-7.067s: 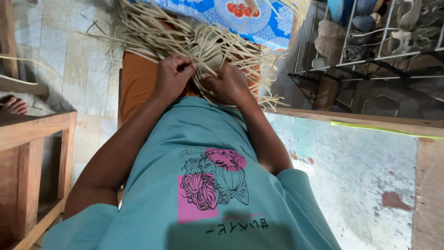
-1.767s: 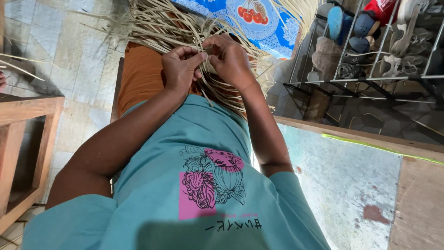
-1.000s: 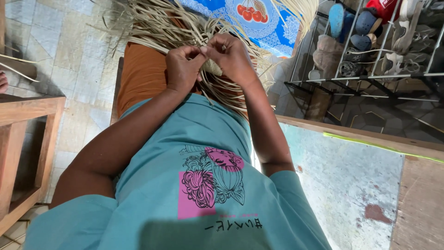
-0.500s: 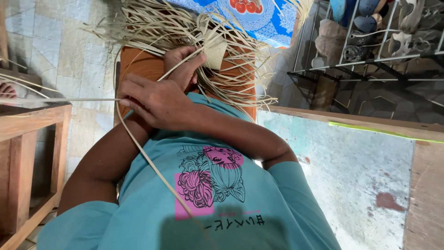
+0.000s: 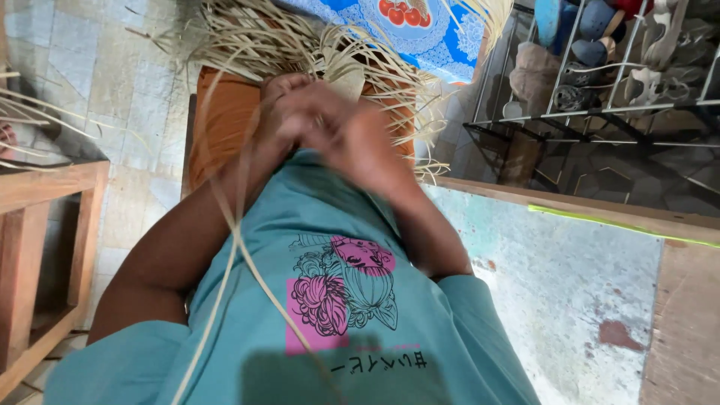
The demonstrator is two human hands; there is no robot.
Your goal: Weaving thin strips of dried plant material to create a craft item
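- Left hand and right hand blurred together at the woven straw piece; I can't tell either grip.
- I'd keep the long loose strand taut, clear of neighbouring strands.

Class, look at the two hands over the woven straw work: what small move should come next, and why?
Probably draw the long loose strip snug. It trails slack down across the teal shirt, while the left hand and right hand, blurred, are bunched together at the woven straw piece.
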